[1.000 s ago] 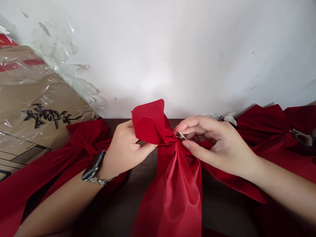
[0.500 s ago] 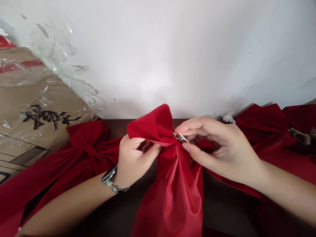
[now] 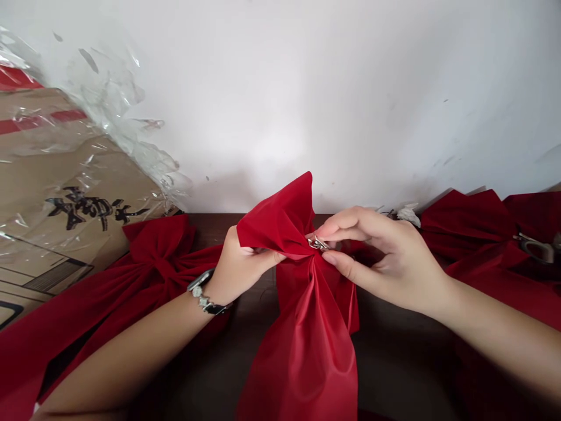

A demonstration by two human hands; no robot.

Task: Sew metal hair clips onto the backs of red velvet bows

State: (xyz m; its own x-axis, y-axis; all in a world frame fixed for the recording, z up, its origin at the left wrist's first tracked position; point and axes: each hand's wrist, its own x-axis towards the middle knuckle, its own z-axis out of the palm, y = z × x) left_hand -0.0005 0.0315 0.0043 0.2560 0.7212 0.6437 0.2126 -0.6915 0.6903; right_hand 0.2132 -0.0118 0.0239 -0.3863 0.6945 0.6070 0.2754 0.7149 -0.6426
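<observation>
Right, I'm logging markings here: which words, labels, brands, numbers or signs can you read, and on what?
Cardboard box: large black characters, too distorted to quote reliably.
Watch: seen nearly edge-on; nothing readable.
Red bow and metal clip: no text visible.

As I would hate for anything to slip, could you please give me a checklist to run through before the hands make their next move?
1. Left hand has a grip on the red bow: ok, thumb on the cloth below the upper loop, fingers partly hidden.
2. Right hand has a grip on the metal clip: ok, pinched between thumb and fingers.
3. Clip sits at the bow's gathered middle: ok.
4. Clip is fastened to the cloth: cannot tell, too small to see.
5. Bracelet on the left wrist is clear of the bow at left: cannot tell, they overlap in this view.
</observation>
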